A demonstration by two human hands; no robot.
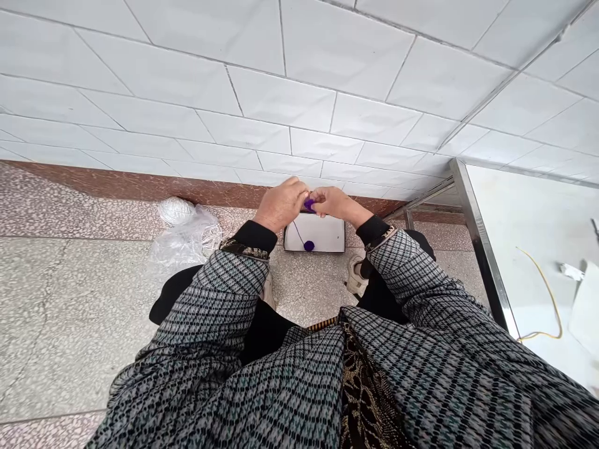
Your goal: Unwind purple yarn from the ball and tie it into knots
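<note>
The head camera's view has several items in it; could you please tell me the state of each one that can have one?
Left hand: pinching the purple piece
Right hand: pinching the purple piece
Purple piece: held up, partly hidden by fingers
Purple ball: wound, resting in the tray
Purple strand: running up from the ball
Tray: uncovered
Plastic bag: crumpled
Yellow cord: loosely curved
</note>
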